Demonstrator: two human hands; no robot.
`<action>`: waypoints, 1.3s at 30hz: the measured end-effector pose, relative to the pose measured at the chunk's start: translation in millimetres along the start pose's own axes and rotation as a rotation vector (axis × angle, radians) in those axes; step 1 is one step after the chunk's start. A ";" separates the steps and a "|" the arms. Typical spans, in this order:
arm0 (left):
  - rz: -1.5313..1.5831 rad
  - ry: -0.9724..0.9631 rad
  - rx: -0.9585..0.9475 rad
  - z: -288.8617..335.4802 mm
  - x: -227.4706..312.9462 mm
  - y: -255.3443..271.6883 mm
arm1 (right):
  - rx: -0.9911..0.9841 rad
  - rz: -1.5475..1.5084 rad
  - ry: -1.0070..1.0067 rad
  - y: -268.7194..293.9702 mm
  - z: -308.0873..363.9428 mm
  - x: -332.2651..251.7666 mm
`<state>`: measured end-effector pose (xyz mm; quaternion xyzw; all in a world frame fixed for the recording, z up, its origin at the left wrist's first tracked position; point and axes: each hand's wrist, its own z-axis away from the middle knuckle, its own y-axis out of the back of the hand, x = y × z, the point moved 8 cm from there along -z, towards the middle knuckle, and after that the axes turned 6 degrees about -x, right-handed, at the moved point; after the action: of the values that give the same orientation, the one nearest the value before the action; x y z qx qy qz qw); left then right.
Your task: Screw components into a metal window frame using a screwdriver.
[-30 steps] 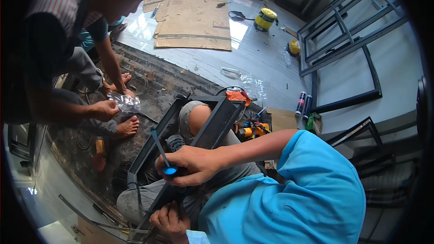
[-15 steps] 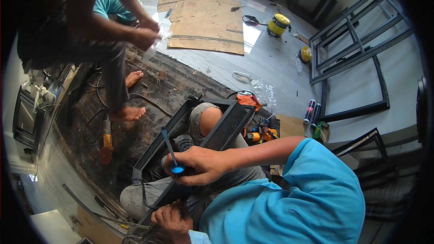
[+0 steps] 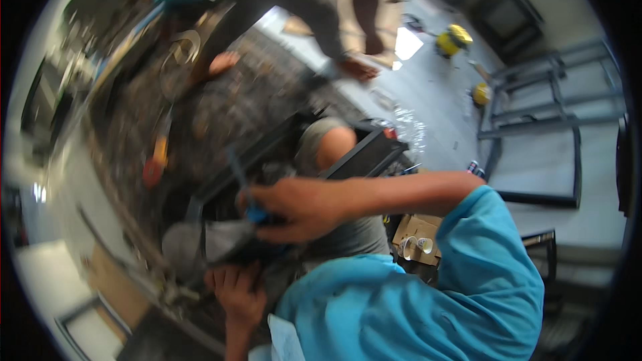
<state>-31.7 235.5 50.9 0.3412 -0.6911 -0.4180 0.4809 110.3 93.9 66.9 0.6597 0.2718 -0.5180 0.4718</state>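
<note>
A black frame (image 3: pixel 364 155) lies across my lap, around one bent knee (image 3: pixel 334 147). My right hand (image 3: pixel 297 207) is above it, closed around a thin blue-grey stick (image 3: pixel 238 168) with a bright blue round end (image 3: pixel 255 214); motion blur hides its exact kind. The stick's thin part points up and away from my fingers. Lower and nearer, my left hand (image 3: pixel 235 291) has its fingers curled at the near end of the frame. Its fingertips are blurred against the dark bar.
Another person (image 3: pixel 314 27) stands barefoot ahead. An angle grinder (image 3: pixel 160 147) lies left on the dirty dark floor covering. Yellow tubs (image 3: pixel 453 40) stand far right, near metal frames (image 3: pixel 555 93) against the wall. Cups (image 3: pixel 423 245) sit on cardboard beside my right arm.
The view has shifted and blurred. The other person has moved rightward, from the left side to the middle. My right hand still holds the blue stick; my left stays low by the frame.
</note>
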 end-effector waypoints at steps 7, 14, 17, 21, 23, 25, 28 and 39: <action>-0.028 0.009 0.090 -12.5 2.9 -4.0 | -0.043 -0.081 -0.032 17.7 -5.0 6.9; 0.032 0.029 0.165 2.1 -1.8 -3.5 | 0.032 -0.324 -0.107 12.0 -21.5 -3.8; 0.039 0.041 0.154 1.9 -2.7 -3.4 | -0.065 -0.175 -0.054 -7.6 -23.4 6.2; 0.009 0.102 0.127 10.4 -5.4 -4.0 | 0.145 -0.406 -0.154 23.8 -34.0 -9.1; 0.032 0.091 0.112 3.0 -4.8 -4.7 | 0.061 -0.203 -0.140 1.2 -27.1 5.0; 0.049 0.092 0.094 -2.6 -5.4 -1.6 | 0.041 -0.057 0.008 -16.4 -26.7 8.5; 0.081 0.104 -0.009 -3.3 -5.8 -4.0 | 0.014 -0.270 -0.099 2.1 -32.5 -4.0; 0.145 0.108 0.058 -1.8 -11.5 -7.7 | 0.076 -0.158 -0.104 -9.3 -32.8 -2.1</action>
<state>-25.9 241.9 39.9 0.3261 -0.6987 -0.3430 0.5365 115.8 127.6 66.2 0.6258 0.2782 -0.5971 0.4176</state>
